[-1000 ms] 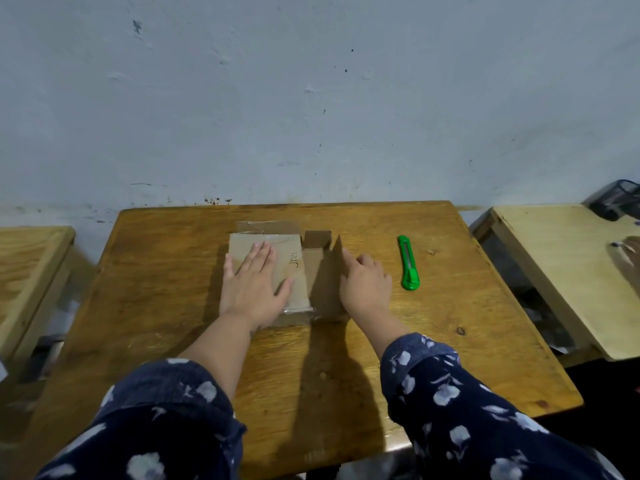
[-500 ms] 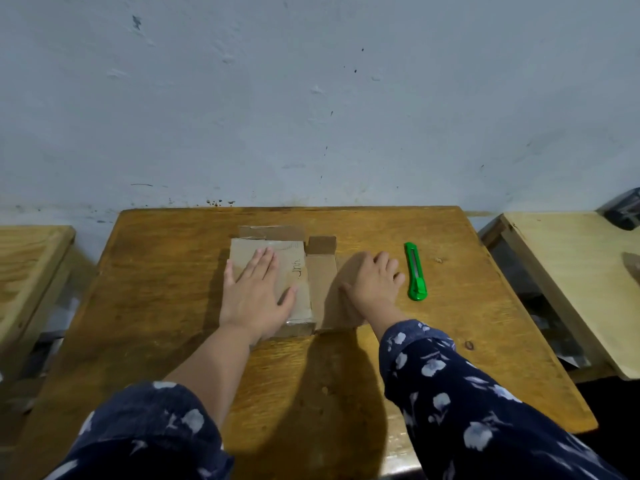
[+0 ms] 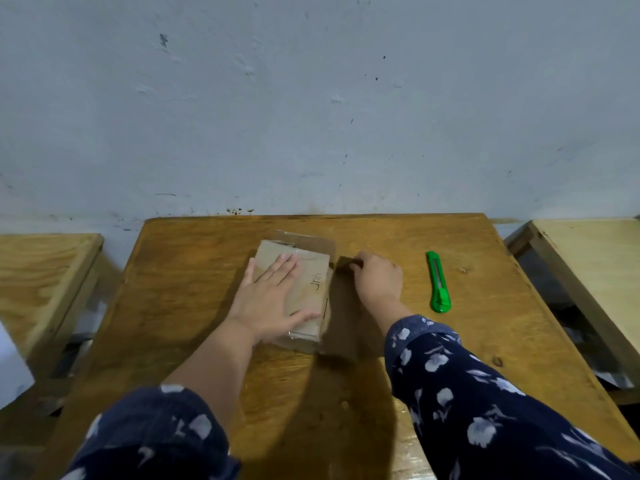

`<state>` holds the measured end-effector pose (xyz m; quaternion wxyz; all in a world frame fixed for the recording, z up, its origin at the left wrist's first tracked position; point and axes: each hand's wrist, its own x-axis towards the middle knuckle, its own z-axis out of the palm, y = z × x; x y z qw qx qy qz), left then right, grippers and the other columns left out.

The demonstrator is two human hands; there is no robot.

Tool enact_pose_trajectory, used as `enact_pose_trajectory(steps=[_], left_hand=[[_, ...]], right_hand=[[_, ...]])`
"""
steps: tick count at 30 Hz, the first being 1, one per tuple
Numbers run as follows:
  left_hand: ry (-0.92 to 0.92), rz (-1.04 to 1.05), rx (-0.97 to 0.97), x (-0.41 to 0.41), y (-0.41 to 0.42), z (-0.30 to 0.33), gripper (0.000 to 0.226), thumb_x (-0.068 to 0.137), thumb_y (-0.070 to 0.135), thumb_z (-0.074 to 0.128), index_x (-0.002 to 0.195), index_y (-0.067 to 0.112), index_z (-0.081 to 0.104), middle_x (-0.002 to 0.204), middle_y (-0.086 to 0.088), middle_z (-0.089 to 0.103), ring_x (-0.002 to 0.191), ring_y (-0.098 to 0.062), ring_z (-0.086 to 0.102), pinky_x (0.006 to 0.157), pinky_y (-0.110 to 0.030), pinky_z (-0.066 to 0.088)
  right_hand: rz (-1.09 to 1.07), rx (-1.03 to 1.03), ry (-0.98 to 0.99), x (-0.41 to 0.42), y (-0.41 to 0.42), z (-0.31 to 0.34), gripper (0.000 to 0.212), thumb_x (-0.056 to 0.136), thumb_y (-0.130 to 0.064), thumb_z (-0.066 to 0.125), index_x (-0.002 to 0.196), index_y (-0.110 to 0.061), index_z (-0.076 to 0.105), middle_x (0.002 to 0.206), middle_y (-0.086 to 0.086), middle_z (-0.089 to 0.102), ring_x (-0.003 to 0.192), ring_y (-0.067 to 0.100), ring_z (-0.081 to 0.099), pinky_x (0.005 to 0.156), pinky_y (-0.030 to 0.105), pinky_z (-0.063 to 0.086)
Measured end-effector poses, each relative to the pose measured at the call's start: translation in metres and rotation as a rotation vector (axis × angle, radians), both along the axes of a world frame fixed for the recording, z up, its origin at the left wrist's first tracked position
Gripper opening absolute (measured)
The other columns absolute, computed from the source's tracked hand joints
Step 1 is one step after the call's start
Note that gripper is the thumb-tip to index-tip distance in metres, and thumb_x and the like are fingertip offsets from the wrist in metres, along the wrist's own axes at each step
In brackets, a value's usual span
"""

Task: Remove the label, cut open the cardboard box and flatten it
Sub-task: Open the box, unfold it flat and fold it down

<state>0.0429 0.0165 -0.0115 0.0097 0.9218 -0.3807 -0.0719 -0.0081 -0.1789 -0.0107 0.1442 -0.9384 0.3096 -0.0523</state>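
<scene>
The cut-open cardboard box point(image 3: 313, 275) lies flattened on the wooden table point(image 3: 194, 278), with black handwriting on its upper panel. My left hand point(image 3: 272, 299) rests flat on that panel, fingers spread, palm pressing down. My right hand point(image 3: 377, 280) sits just right of the box, its fingers curled around the edge of a dark side flap point(image 3: 346, 263) that stands up from the table. A green utility knife point(image 3: 438, 280) lies alone on the table to the right of my right hand. I see no label.
A grey wall rises right behind the table's far edge. A lower wooden table point(image 3: 41, 271) stands at the left and a paler one point(image 3: 595, 271) at the right, each with a gap between.
My right hand went from lying flat on the right-hand panel to gripping the flap's edge farther back, and the flap has lifted. The box has turned slightly. My left hand stays pressed on it.
</scene>
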Motion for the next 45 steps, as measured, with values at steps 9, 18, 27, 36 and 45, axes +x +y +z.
enact_pose_trajectory(steps=[9, 18, 27, 36, 45], left_hand=[[-0.036, 0.039, -0.009, -0.004, 0.003, 0.013, 0.075, 0.091, 0.066, 0.014, 0.153, 0.022, 0.006, 0.161, 0.003, 0.0, 0.147, -0.015, -0.005, 0.116, -0.057, -0.004], [0.342, 0.337, -0.314, -0.027, 0.044, -0.011, 0.095, 0.083, 0.075, 0.027, 0.151, 0.021, -0.013, 0.161, -0.003, -0.002, 0.148, -0.02, 0.005, 0.119, -0.048, 0.004], [0.44, 0.211, -0.354, -0.026, 0.063, -0.011, 0.124, 0.068, 0.072, 0.062, 0.147, 0.028, -0.023, 0.161, 0.002, 0.006, 0.146, -0.022, 0.017, 0.119, -0.048, 0.01], [0.397, 0.182, -0.388, -0.023, 0.068, -0.011, 0.102, 0.077, 0.056, 0.067, 0.152, 0.031, 0.003, 0.155, 0.004, 0.03, 0.141, -0.02, 0.031, 0.119, -0.045, 0.012], [0.384, 0.262, -0.335, -0.021, 0.063, -0.012, 0.108, 0.076, 0.069, 0.056, 0.146, 0.04, -0.02, 0.158, 0.007, 0.019, 0.145, -0.032, 0.014, 0.114, -0.046, 0.028]], right_hand=[[-0.297, 0.266, 0.04, -0.073, 0.013, 0.009, 0.02, 0.095, -0.022, 0.051, 0.109, -0.016, 0.063, 0.089, 0.005, 0.061, 0.079, 0.024, 0.059, 0.064, 0.033, 0.049], [-0.466, 0.498, -0.04, -0.129, 0.062, -0.017, 0.052, 0.089, -0.015, 0.058, 0.135, -0.024, 0.036, 0.113, 0.009, 0.062, 0.083, 0.02, 0.06, 0.071, 0.038, 0.059], [0.002, -0.139, -0.095, -0.11, 0.064, 0.003, 0.036, 0.093, -0.031, 0.054, 0.129, -0.037, 0.055, 0.122, -0.009, 0.06, 0.111, 0.016, 0.045, 0.085, 0.034, 0.031], [-0.059, -0.114, -0.456, -0.064, 0.053, 0.043, 0.03, 0.098, -0.032, 0.044, 0.118, -0.027, 0.066, 0.111, -0.004, 0.069, 0.105, 0.019, 0.054, 0.084, 0.033, 0.033], [-0.133, 0.162, -0.291, 0.011, 0.032, 0.026, 0.064, 0.09, 0.006, 0.041, 0.145, -0.027, 0.036, 0.126, 0.009, 0.048, 0.109, 0.029, 0.054, 0.087, 0.042, 0.051]])
